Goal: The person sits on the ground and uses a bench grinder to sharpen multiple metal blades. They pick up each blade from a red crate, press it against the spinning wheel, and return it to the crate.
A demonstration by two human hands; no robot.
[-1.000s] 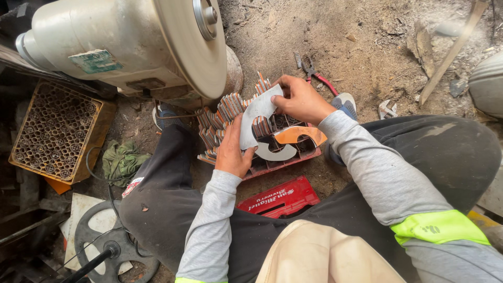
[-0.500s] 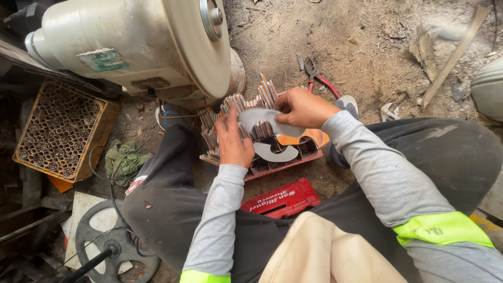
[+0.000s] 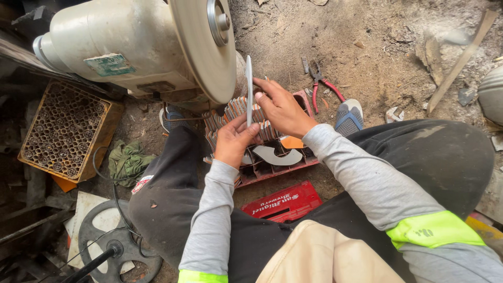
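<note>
We are gripping the thin grey metal blade [image 3: 249, 89] edge-up in both hands [image 3: 234, 141] [image 3: 283, 107] (beside the pale grinding disc [image 3: 201, 47]); pressing it on probably needs steadiness.

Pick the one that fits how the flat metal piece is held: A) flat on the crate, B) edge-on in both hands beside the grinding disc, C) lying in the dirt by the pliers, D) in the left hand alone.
B: both the left hand and right hand grip the metal piece, seen edge-on beside the grinding disc.
</note>
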